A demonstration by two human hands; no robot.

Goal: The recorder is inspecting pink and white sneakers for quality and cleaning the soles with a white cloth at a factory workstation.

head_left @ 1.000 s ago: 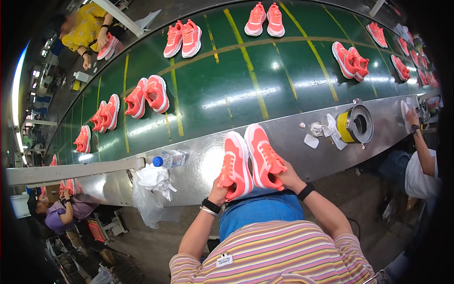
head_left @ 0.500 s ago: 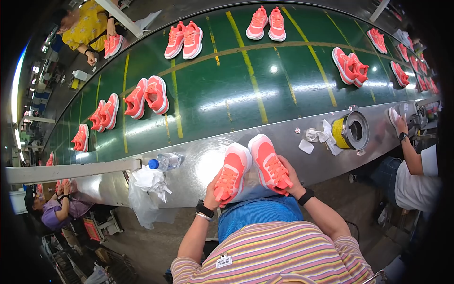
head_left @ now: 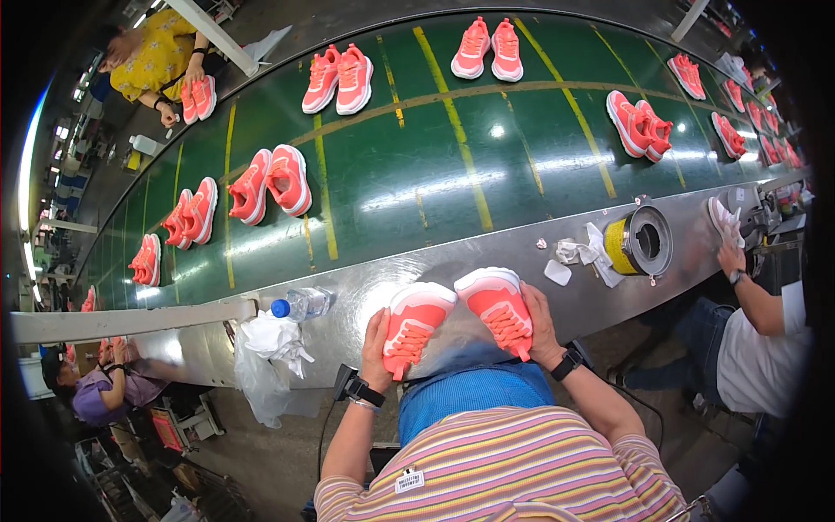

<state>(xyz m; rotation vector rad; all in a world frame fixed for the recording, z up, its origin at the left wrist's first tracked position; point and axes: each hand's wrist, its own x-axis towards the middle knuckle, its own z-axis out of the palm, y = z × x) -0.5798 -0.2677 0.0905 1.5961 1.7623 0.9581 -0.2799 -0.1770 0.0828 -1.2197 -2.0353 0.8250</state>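
Now I see the left shoe (head_left: 414, 326) and right shoe (head_left: 498, 309) at the near bench edge (head_left: 609, 322), left hand (head_left: 376, 352) clasping one, right hand (head_left: 544, 333) the other (each by its outer side); a bottle (head_left: 306, 304) and a tin (head_left: 616, 246) flank them.

Shoe uppers (head_left: 414, 322) matt, cloth-like; belt (head_left: 374, 174) smooth, glossy; ledge (head_left: 513, 250) shiny metal; bottle (head_left: 311, 304) plastic.
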